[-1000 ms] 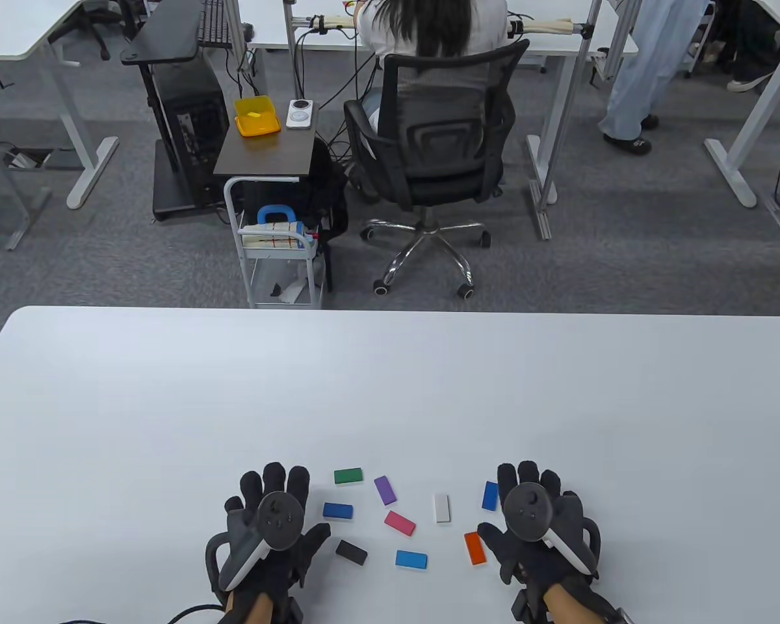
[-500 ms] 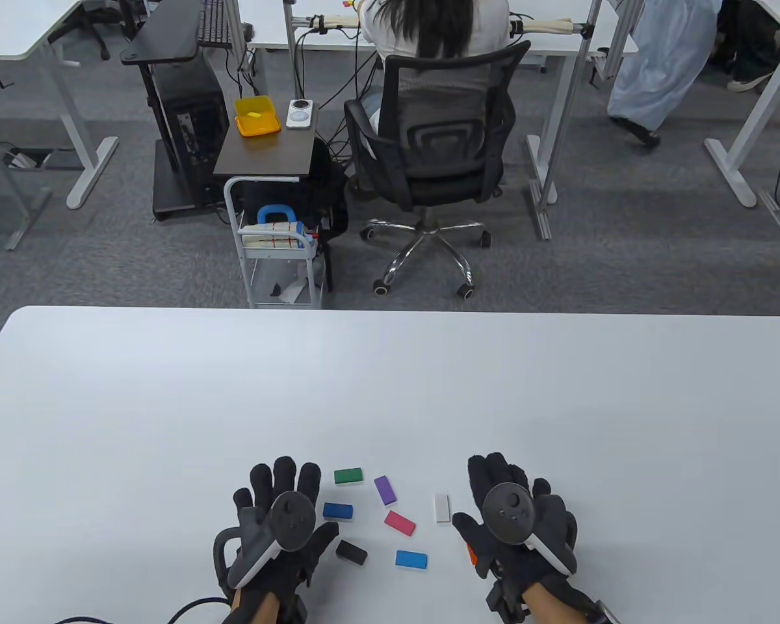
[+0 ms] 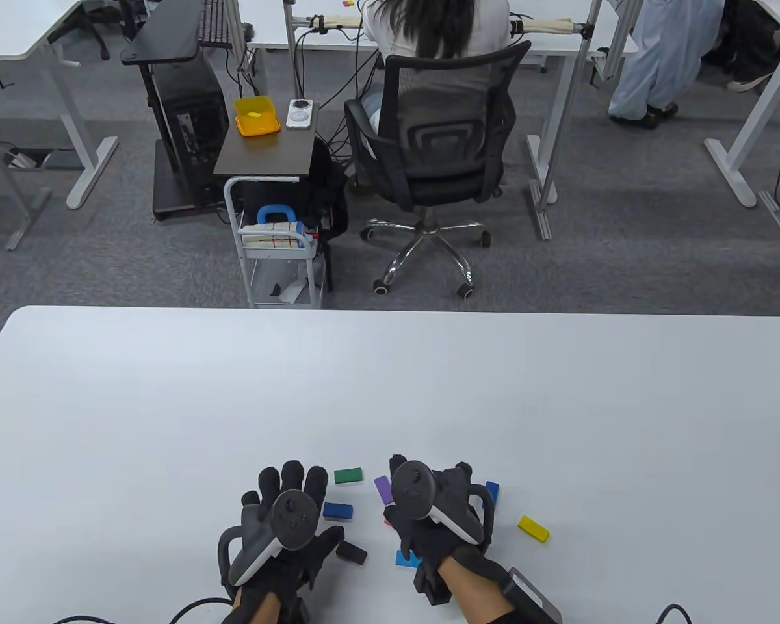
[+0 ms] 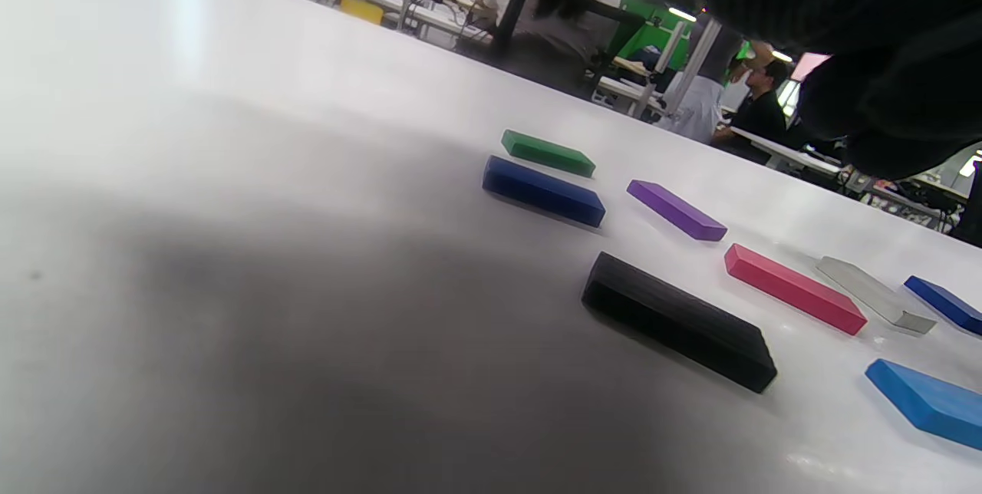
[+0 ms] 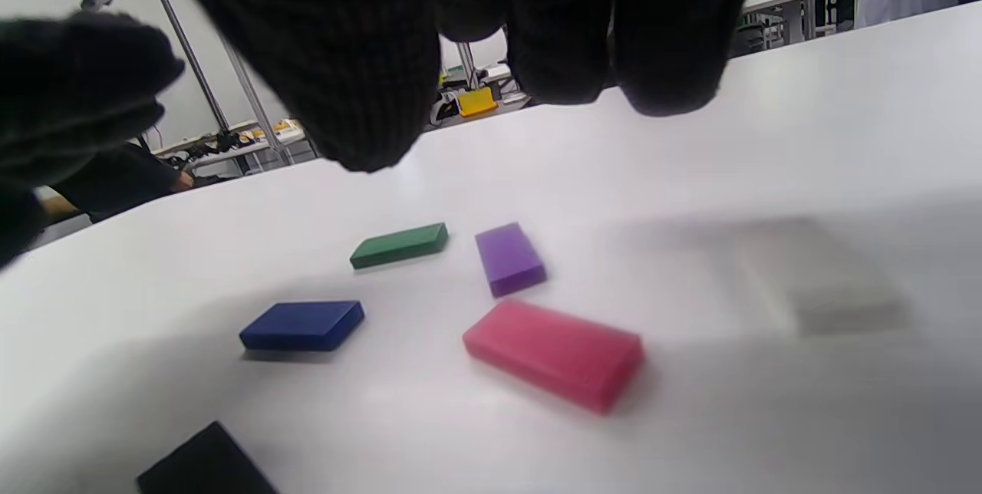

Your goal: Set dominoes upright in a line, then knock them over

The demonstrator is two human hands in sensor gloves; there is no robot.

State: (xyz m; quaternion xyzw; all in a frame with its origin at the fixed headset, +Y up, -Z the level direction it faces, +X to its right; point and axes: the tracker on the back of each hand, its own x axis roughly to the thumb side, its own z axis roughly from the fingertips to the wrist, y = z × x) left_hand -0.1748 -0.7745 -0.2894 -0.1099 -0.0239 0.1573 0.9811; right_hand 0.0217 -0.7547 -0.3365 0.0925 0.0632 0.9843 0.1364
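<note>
Dominoes, small flat plastic blocks in mixed colours, lie scattered on their broad faces near the bottom centre of the table view, on a white desk (image 3: pixel 169 403). None stands upright. The green domino (image 3: pixel 348 476) is farthest up the frame, with the dark blue domino (image 3: pixel 338 511) just below it and the black domino (image 3: pixel 351 553) lower still, beside the left thumb. The purple domino (image 3: pixel 382 489) shows partly at the edge of the right hand. A yellow domino (image 3: pixel 533 529) lies alone to the right, well apart from the others.

The left hand (image 3: pixel 285 526), in a black sensor glove, lies palm down on the desk at lower centre-left, fingers straight and spread, holding nothing.

The right hand (image 3: pixel 432 513) hovers over the middle of the scatter, covering several blocks: only a corner of the light blue domino (image 3: pixel 405 559) and an edge of another blue domino (image 3: pixel 492 492) peek out. In the right wrist view its fingers (image 5: pixel 368 80) hang loosely from the top edge above the pink domino (image 5: pixel 554 354), not touching it, with nothing gripped. A white domino (image 5: pixel 825 287) sits blurred at that view's right.

Beyond the desk, a person sits in a black mesh office chair (image 3: pixel 429 143).
</note>
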